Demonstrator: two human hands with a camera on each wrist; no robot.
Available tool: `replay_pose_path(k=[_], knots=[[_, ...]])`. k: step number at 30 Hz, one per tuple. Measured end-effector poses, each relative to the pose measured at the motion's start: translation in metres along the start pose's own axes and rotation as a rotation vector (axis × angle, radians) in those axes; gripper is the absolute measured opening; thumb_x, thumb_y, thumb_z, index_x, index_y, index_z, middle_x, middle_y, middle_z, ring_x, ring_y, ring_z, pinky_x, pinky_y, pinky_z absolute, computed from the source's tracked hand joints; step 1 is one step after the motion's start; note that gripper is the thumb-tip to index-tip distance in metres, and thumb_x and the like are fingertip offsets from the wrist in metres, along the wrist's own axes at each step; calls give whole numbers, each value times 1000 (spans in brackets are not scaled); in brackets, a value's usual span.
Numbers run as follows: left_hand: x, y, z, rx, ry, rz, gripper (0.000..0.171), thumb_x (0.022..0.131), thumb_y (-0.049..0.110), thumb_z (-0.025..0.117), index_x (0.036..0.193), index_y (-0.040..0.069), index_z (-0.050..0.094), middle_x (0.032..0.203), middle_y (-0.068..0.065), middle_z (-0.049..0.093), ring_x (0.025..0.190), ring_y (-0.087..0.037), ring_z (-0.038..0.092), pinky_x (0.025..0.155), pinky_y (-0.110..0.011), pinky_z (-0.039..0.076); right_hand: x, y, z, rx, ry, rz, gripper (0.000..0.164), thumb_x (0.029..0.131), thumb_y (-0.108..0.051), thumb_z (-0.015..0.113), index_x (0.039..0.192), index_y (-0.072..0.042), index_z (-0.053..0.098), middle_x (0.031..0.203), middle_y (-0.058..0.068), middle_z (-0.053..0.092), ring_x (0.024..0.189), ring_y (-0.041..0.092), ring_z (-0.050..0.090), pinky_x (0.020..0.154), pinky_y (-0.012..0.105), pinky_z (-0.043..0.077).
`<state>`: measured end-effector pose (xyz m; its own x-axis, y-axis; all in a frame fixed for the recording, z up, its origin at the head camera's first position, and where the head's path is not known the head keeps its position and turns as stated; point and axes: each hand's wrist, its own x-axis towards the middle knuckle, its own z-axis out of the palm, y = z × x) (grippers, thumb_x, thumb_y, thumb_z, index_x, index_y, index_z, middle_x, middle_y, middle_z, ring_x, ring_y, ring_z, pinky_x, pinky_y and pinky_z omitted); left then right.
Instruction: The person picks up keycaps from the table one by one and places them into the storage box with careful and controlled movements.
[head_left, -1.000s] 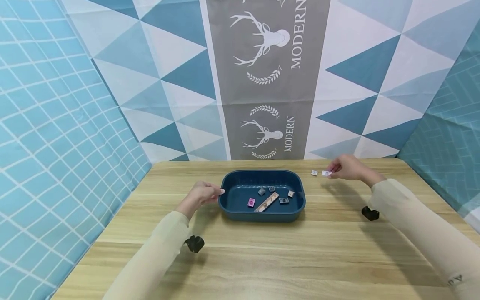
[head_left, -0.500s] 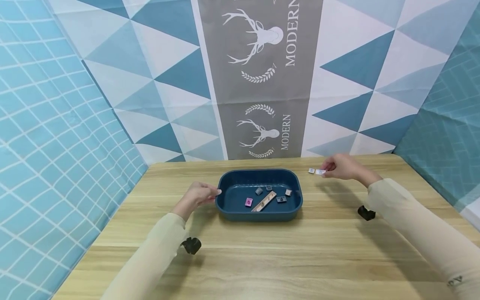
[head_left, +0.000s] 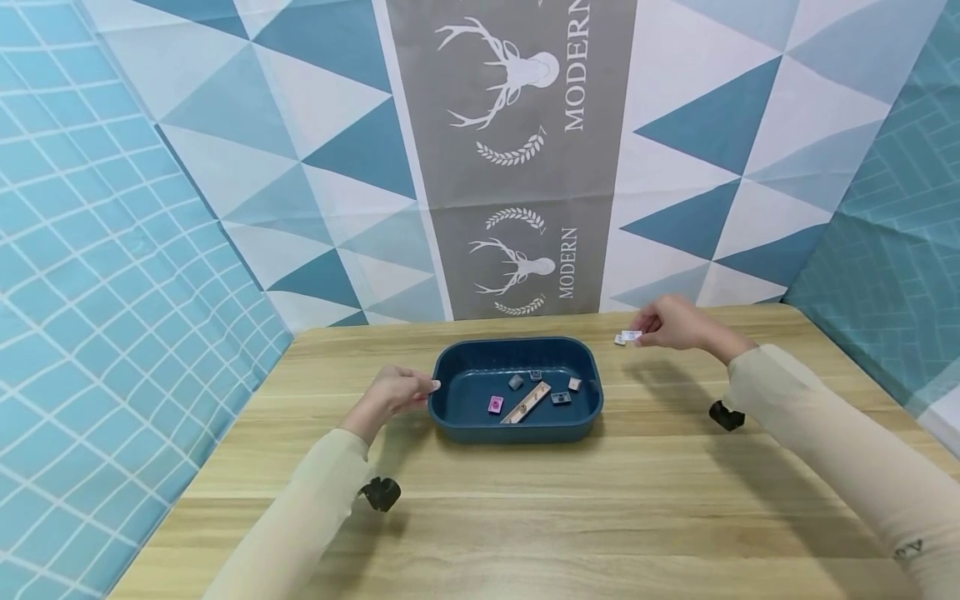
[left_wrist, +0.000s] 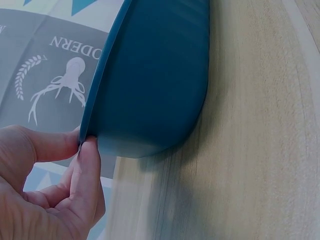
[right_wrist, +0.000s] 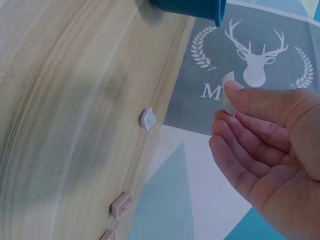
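My left hand (head_left: 396, 390) pinches the left end of a dark blue basin (head_left: 517, 434) by its rim, thumb on one side and fingers on the other. The left wrist view shows this grip at the basin's wall (left_wrist: 155, 70). Beyond the basin's right end, my right hand (head_left: 675, 323) holds a white keycap (right_wrist: 228, 95) between thumb and fingertips, raised above the table. A small white keycap (right_wrist: 147, 119) lies underside up on the table near it. Inside the basin are a long beige keycap (head_left: 526, 403), a pink keycap (head_left: 496, 405) and several small grey or pale ones.
Two pinkish keycaps (right_wrist: 121, 205) lie near the table's back edge, seen in the right wrist view. The wooden table (head_left: 480, 517) meets a patterned backdrop (head_left: 517, 167) behind the basin. A tiled blue sheet (head_left: 112, 250) hangs on the left.
My right hand has lifted the white keycap and moved it left, so it now overlaps the small keycap in the head view. The left hand stays on the rim. The head view shifted slightly.
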<state>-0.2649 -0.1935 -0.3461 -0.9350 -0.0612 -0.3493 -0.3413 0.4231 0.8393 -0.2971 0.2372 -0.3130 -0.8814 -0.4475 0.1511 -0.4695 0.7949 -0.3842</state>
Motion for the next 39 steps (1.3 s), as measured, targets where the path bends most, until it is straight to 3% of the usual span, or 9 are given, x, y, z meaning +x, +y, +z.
replay_pose_path(k=[8, 19, 28, 33, 39], knots=[[0, 0, 1, -12, -2, 9, 34, 89, 10, 67, 118, -7, 62, 104, -8, 61, 84, -11, 59, 80, -24, 60, 3, -10, -4, -8, -35, 16, 10, 81, -8, 74, 89, -1, 73, 82, 8, 72, 71, 12, 62, 65, 28, 56], [-2, 0, -1, -2, 4, 16, 34, 88, 10, 67, 118, -7, 62, 110, -11, 60, 86, -12, 59, 89, -30, 59, 13, -28, -8, -5, -37, 13, 8, 81, -7, 75, 87, -3, 73, 78, 6, 71, 69, 12, 61, 65, 28, 56], [-3, -1, -1, -15, 6, 9, 34, 88, 9, 67, 118, -7, 62, 105, -9, 60, 82, -11, 59, 76, -22, 60, 18, -40, -10, 6, -63, 2, 10, 82, -7, 74, 92, -3, 74, 81, 6, 72, 73, 13, 64, 72, 33, 59], [-1, -1, -1, -13, 3, 14, 35, 89, 9, 67, 119, -7, 62, 108, -10, 60, 85, -11, 59, 80, -24, 60, 22, -48, -11, 34, -49, -15, 11, 82, -6, 73, 92, -2, 74, 82, 8, 72, 73, 13, 64, 70, 32, 59], [0, -2, 0, -10, 0, 17, 34, 89, 9, 67, 118, -8, 62, 113, -13, 60, 88, -13, 60, 86, -28, 60, 25, -53, -9, 53, -88, -5, 11, 83, -5, 73, 93, -2, 73, 83, 8, 72, 73, 12, 64, 69, 30, 59]])
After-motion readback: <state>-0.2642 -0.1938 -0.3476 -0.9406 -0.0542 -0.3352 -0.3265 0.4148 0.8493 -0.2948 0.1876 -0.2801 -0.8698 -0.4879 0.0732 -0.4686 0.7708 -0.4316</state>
